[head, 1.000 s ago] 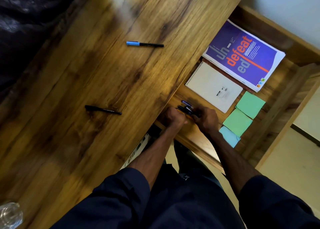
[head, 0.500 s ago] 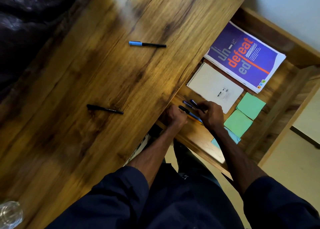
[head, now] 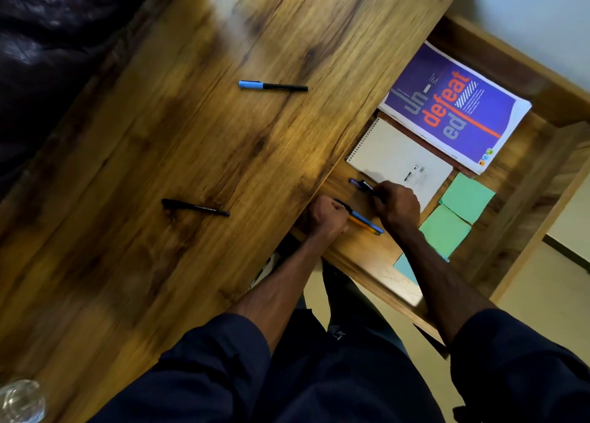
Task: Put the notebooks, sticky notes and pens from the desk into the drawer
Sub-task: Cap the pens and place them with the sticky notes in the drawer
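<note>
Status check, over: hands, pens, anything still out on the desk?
Right hand pinching purple pen inside drawer. Left hand fisted against blue and orange pens, grip unclear. Blue-capped pen and black pen on desk. Nothing in the way.

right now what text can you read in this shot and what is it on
"un", "defeat", "ed": purple notebook cover; its small print unreadable.
Label on the white spiral notebook: too small.
Print on the black pen: blurred.
Label on the purple-tipped pen the right hand holds: unreadable.
</note>
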Demonstrator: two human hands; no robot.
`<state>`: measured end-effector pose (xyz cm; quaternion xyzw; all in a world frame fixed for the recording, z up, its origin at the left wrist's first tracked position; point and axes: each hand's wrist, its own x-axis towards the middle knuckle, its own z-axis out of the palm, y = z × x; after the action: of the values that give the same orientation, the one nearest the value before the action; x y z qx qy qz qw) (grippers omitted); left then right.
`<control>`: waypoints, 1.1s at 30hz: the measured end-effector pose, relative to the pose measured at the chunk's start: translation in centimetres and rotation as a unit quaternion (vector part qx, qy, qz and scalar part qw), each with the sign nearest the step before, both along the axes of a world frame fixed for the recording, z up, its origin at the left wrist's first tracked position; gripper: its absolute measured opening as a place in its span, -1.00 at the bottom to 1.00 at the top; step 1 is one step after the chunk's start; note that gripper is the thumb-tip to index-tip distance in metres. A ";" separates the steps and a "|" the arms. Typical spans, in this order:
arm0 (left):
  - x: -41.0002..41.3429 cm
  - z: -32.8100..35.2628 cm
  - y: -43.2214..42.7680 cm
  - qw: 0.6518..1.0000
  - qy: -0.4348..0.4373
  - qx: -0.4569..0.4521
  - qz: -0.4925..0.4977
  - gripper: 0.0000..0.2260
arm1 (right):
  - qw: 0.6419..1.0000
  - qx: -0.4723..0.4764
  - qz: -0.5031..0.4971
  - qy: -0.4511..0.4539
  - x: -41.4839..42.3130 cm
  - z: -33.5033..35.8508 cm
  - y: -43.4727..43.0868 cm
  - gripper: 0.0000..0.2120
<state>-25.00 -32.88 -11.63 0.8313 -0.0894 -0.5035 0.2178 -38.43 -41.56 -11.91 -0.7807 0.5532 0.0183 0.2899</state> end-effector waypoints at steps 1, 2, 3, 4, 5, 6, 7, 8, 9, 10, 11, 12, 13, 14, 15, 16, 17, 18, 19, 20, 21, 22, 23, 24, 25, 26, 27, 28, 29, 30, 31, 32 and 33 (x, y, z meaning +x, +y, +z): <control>0.1 0.0 -0.1 1.000 0.004 -0.001 -0.002 -0.76 | 1.000 -0.006 -0.004 0.000 -0.1 -0.2 -0.2 -0.83; 0.1 0.2 -0.2 1.000 0.006 -0.004 -0.005 -0.76 | 1.000 -0.013 -0.009 0.001 -0.2 -0.3 -0.3 -0.83; 0.1 0.3 -0.2 1.000 0.007 -0.007 -0.008 -0.76 | 1.000 -0.021 -0.013 0.001 -0.4 -0.5 -0.3 -0.83; 0.1 0.5 -0.3 1.000 0.009 -0.010 -0.011 -0.75 | 0.999 -0.029 -0.017 0.000 -0.4 -0.5 -0.2 -0.82; 0.1 0.6 -0.3 1.000 0.011 -0.013 -0.013 -0.74 | 0.999 -0.039 -0.022 -0.007 -0.5 -0.5 0.1 -0.81; 0.1 0.7 -0.3 1.000 0.011 -0.014 -0.014 -0.73 | 0.999 -0.044 -0.024 -0.019 -0.5 -0.4 0.4 -0.79; 0.1 0.8 -0.2 1.000 0.008 -0.014 -0.015 -0.74 | 0.998 -0.041 -0.019 -0.032 -0.4 -0.2 0.8 -0.77; 0.1 0.9 -0.1 1.000 0.004 -0.012 -0.019 -0.75 | 0.999 -0.031 -0.006 -0.044 -0.2 -0.1 1.3 -0.75; 0.1 1.1 0.0 1.000 0.001 -0.012 -0.025 -0.76 | 0.998 -0.016 0.013 -0.052 0.0 0.0 1.8 -0.75; 0.2 1.3 0.2 0.999 0.002 -0.011 -0.031 -0.78 | 0.998 0.000 0.034 -0.055 0.2 0.0 2.3 -0.76; 0.1 1.4 0.4 0.999 0.005 -0.010 -0.038 -0.78 | 0.997 0.015 0.052 -0.055 0.4 0.0 2.7 -0.78; 0.1 1.5 0.7 0.999 0.009 -0.008 -0.045 -0.77 | 0.997 0.023 0.060 -0.052 0.5 -0.1 3.0 -0.79; 0.1 1.6 0.9 0.999 0.011 -0.006 -0.049 -0.76 | 0.997 0.028 0.058 -0.050 0.6 -0.2 3.2 -0.79; 0.1 1.5 1.1 0.999 0.011 -0.005 -0.050 -0.74 | 0.997 0.029 0.050 -0.050 0.7 -0.2 3.3 -0.79; 0.1 1.5 1.3 0.999 0.011 -0.005 -0.050 -0.73 | 0.997 0.029 0.040 -0.050 0.9 -0.2 3.2 -0.78; 0.1 1.4 1.5 0.999 0.011 -0.003 -0.053 -0.73 | 0.998 0.031 0.033 -0.047 1.0 -0.2 3.1 -0.77; 0.2 1.5 1.6 0.998 0.012 -0.002 -0.058 -0.74 | 0.998 0.037 0.031 -0.041 1.2 -0.2 2.8 -0.77; 0.2 1.5 1.7 0.998 0.014 -0.002 -0.063 -0.76 | 0.998 0.042 0.033 -0.034 1.4 -0.2 2.6 -0.77; 0.2 1.6 1.8 0.998 0.016 -0.002 -0.067 -0.77 | 0.998 0.047 0.039 -0.028 1.5 -0.3 2.4 -0.77; 0.3 1.6 1.9 0.997 0.018 -0.002 -0.070 -0.78 | 0.997 0.049 0.046 -0.025 1.6 -0.3 2.2 -0.77; 0.3 1.6 2.0 0.997 0.019 -0.002 -0.071 -0.77 | 0.997 0.052 0.051 -0.024 1.7 -0.3 2.1 -0.77; 0.3 1.6 2.1 0.997 0.020 -0.002 -0.072 -0.77 | 0.997 0.054 0.055 -0.024 1.8 -0.3 2.1 -0.77; 0.3 1.7 2.1 0.997 0.021 -0.004 -0.071 -0.76 | 0.997 0.055 0.056 -0.024 1.8 -0.3 2.1 -0.77; 0.3 1.6 2.1 0.997 0.022 -0.004 -0.071 -0.75 | 0.997 0.053 0.059 -0.024 1.8 -0.3 2.2 -0.77; 0.4 1.7 2.1 0.997 0.024 -0.005 -0.069 -0.75 | 0.996 0.050 0.064 -0.024 1.8 -0.4 2.3 -0.77; 0.4 1.7 2.1 0.998 0.025 -0.005 -0.065 -0.76 | 0.996 0.047 0.070 -0.023 1.7 -0.4 2.4 -0.77; 0.5 1.7 2.1 0.998 0.027 -0.005 -0.062 -0.76 | 0.996 0.044 0.076 -0.021 1.7 -0.4 2.5 -0.77; 0.5 1.7 2.1 0.998 0.028 -0.005 -0.059 -0.76 | 0.996 0.041 0.080 -0.018 1.6 -0.4 2.6 -0.77; 0.6 1.7 2.0 0.998 0.031 -0.005 -0.057 -0.76 | 0.996 0.039 0.081 -0.016 1.6 -0.3 2.7 -0.77; 0.6 1.6 2.0 0.998 0.032 -0.006 -0.054 -0.76 | 0.996 0.036 0.081 -0.017 1.6 -0.2 2.8 -0.77; 0.7 1.6 2.0 0.998 0.032 -0.007 -0.052 -0.75 | 0.996 0.032 0.082 -0.017 1.6 -0.1 2.9 -0.78; 0.7 1.7 2.0 0.998 0.031 -0.008 -0.052 -0.75 | 0.996 0.028 0.082 -0.017 1.5 -0.1 3.0 -0.79; 0.7 1.7 2.0 0.998 0.030 -0.010 -0.053 -0.76 | 0.996 0.027 0.081 -0.013 1.5 -0.2 3.0 -0.80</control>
<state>-24.26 -30.93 -9.90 0.8078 -0.1316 -0.5380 0.2018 -36.92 -38.56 -12.10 -0.8149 0.4838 0.0469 0.3157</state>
